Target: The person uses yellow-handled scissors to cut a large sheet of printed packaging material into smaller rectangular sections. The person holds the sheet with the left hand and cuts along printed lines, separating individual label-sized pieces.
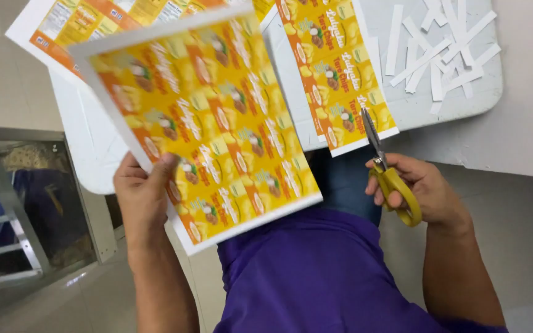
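My left hand point(145, 191) grips the lower left edge of a large printed sheet point(205, 117) covered in rows of yellow and orange labels, held up tilted over my lap. My right hand point(424, 188) holds yellow-handled scissors point(387, 169), fingers through the loops, blades closed and pointing up. The blade tips sit by the bottom edge of a narrower label strip point(337, 74) that lies on the white table point(402, 105) and hangs over its edge.
Several thin white paper offcuts point(439, 55) lie scattered at the table's far right. More label sheets point(87, 21) lie at the top left. My purple shirt point(316, 277) fills the bottom centre. A metal frame point(7, 209) stands on the left.
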